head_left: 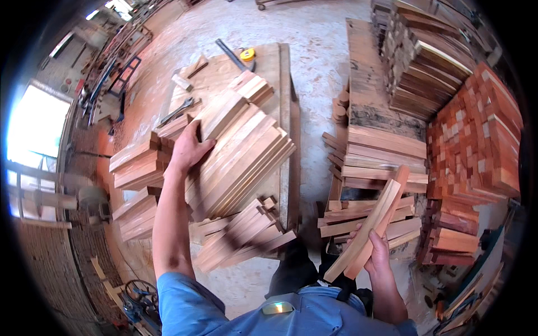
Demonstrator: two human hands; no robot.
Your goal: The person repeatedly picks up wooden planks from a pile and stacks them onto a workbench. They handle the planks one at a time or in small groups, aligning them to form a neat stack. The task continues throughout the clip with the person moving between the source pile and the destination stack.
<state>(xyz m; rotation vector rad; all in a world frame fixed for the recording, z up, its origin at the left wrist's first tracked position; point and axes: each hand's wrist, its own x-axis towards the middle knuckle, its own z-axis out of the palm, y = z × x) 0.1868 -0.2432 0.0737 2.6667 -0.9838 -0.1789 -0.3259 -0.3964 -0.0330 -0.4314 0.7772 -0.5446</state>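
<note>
My left hand lies flat, fingers spread open, on the slanted stack of reddish-brown sawn wood slats piled on the plywood worktable; it grips nothing. My right hand, low and to the right, has its fingers closed around two long curved wooden strips, held tilted up and away from me. Beyond them sit stacked planks and a pile of red wooden blocks.

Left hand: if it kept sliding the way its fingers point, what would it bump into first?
The left hand lies flat on the slanted stack of wooden slats, fingers pointing up and away. Going on, it would probably meet the smaller bundle of wood pieces at the far end, though depth is hard to judge.
</note>
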